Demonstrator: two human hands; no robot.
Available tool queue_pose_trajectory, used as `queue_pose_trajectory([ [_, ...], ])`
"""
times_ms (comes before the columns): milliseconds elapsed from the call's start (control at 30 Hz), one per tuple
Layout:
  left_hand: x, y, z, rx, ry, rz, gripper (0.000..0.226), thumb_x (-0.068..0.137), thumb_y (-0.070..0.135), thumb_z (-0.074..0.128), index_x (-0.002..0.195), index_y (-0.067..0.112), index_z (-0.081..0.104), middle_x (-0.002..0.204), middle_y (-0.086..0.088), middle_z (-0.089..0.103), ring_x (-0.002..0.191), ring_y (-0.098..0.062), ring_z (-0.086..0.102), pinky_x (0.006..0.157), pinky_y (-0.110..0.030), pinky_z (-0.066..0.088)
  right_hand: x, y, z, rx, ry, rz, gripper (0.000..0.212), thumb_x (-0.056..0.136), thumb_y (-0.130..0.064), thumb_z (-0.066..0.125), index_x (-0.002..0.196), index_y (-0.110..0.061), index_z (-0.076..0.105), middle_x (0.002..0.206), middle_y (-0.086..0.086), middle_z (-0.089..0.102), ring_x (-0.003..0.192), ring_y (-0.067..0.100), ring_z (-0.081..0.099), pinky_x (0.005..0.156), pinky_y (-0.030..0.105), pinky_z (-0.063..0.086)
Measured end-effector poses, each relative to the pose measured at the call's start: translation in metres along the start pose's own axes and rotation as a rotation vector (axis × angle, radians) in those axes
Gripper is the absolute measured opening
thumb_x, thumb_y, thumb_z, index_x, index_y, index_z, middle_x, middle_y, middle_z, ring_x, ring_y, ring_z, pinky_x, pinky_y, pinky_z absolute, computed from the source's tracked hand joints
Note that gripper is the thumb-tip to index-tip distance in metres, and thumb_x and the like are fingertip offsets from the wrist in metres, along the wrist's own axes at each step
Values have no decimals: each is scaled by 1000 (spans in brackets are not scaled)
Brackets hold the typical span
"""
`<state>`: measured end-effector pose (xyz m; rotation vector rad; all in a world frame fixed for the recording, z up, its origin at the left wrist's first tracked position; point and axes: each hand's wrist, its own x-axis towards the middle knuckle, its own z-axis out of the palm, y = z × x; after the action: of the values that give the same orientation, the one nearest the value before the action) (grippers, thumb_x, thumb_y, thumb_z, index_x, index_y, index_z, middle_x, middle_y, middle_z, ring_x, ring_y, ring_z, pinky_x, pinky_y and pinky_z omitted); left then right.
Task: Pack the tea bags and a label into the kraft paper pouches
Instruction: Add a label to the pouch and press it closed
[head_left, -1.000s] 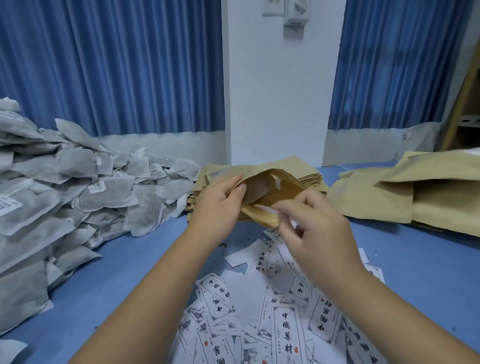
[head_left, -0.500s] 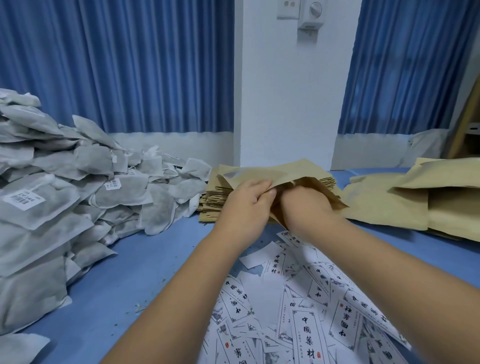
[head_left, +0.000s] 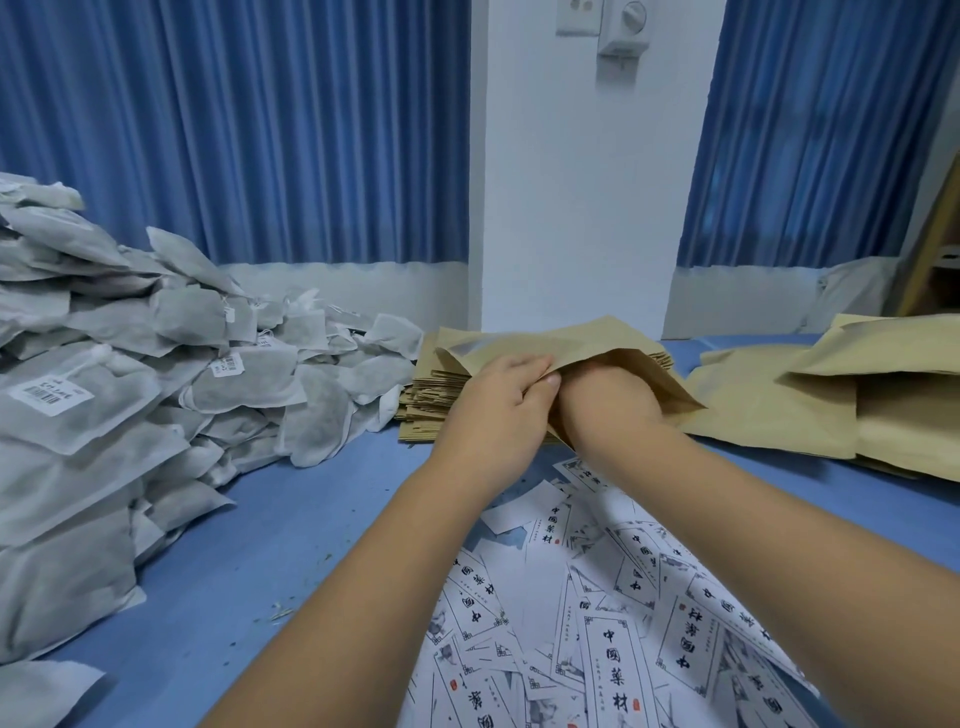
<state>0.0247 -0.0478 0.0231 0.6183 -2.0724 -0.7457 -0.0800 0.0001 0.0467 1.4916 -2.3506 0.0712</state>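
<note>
Kraft pouch (head_left: 519, 338) over pouch stack (head_left: 431, 410): left hand (head_left: 498, 400) pinches mouth edge; right hand (head_left: 602, 405) inside, fingers hidden, grip impossible to tell.

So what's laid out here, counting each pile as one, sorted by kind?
Tea bag pile: 1
Kraft pouch piles: 2, the flat stack and the right-hand pile
Label pile: 1
Single pouch gripped by left hand: 1
Total: 5
</note>
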Motion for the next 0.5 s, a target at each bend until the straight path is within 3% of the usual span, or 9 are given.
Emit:
queue_pose_trajectory([
  [67,-1,0,0,8,-17,0,36,99,29,49,132,21,58,135,11,53,124,-2,44,95,-10,26,4,-1,-2,62,-116,4,37,94,-14,46,131,-15,51,134,9,53,120,28,52,97,37,43],
  [133,0,0,-1,25,-26,5,36,99,29,49,133,23,58,139,9,51,128,-5,42,101,-14,27,0,-1,-5,105,-121,-2,36,93,-13,46,129,-15,52,128,10,56,114,29,55,88,35,46],
  [233,1,0,-3,-15,3,-13,34,98,27,50,131,25,59,142,4,48,131,-8,41,109,-22,27,-24,6,-2,102,96,-12,28,88,-9,51,110,-20,64,96,3,63,84,25,59,60,29,40],
  [300,1,0,-3,-70,19,-28,33,98,25,50,129,27,61,142,2,47,132,-9,40,112,-26,28,-46,13,5,146,279,-73,29,83,-7,50,101,-22,66,93,-1,61,86,23,55,57,29,36],
  [400,0,1,-5,-94,41,-25,32,98,24,50,128,29,61,140,3,50,131,-7,41,112,-26,29,-76,24,19,310,472,-184,20,74,0,59,86,-12,69,88,0,63,82,25,53,55,34,44],
  [500,-1,5,-8,-65,30,-7,33,99,23,50,129,29,60,139,4,50,131,-7,40,113,-29,28,-91,35,33,379,598,-238,23,68,5,66,86,-10,70,95,3,62,86,27,55,59,39,48],
])
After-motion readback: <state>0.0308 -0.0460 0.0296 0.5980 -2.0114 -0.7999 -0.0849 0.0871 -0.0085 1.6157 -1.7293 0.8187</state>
